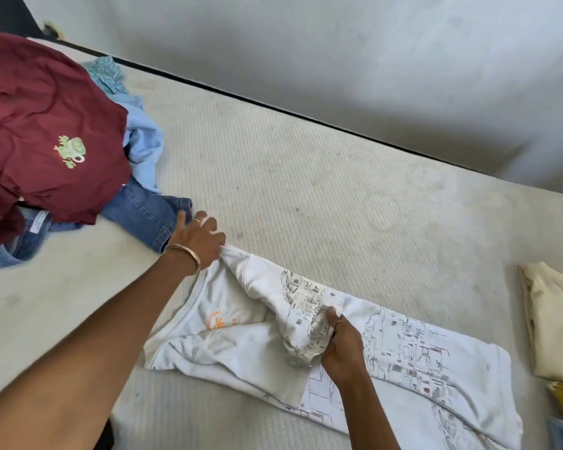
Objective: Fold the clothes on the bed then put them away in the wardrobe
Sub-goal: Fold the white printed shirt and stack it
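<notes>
Both hands, left hand (pixel 197 237) and right hand (pixel 340 342), pinch the white shirt (pixel 403 352); uneven pulling could wrinkle its fold.

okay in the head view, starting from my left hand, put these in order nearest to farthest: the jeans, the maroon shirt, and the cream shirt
From the left hand:
1. Jeans, just beside the fingers, to the left.
2. Maroon shirt, farther left, on top of the clothes pile.
3. Cream shirt, far across the bed at the right edge.
</notes>
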Available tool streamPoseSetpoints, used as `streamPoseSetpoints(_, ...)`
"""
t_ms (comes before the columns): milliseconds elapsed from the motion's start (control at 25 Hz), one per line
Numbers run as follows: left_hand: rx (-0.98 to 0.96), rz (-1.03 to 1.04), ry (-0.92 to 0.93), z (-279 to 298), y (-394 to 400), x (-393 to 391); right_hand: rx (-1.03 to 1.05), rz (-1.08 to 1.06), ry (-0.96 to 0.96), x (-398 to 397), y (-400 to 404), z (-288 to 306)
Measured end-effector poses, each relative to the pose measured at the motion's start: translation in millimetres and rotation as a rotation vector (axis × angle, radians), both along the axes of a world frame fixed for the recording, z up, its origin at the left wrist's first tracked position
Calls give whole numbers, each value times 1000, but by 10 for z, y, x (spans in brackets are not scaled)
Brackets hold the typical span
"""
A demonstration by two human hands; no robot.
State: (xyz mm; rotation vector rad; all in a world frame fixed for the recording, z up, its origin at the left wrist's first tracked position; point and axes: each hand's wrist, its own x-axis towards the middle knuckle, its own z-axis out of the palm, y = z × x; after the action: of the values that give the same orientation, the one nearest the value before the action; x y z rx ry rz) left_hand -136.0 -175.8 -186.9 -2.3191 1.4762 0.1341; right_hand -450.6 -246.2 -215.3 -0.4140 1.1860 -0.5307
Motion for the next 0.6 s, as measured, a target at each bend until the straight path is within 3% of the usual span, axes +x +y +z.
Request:
streamPoseSetpoints(80, -20, 184, 170, -48, -45, 22, -84, 73, -1, -26, -4, 16)
streamPoseSetpoints(160, -56, 258, 194, -77, -61, 5, -170, 113, 91, -52, -37, 32)
streamPoseSetpoints(320, -30, 254, -68, -66, -25, -203, -391, 286, 391, -113, -52, 117)
streamPoseSetpoints(400, -185, 229, -117, -92, -32, -392, -499, 394, 566, -122, -74, 220)
streamPoseSetpoints(520, -598, -163, 66, -190, -116, -723, -732, 529, 842, -99, -4, 245)
streamPoseSetpoints(600, -639, -481, 327, -216, -113, -1040, -1078, 525, 923, -106, 186, 200)
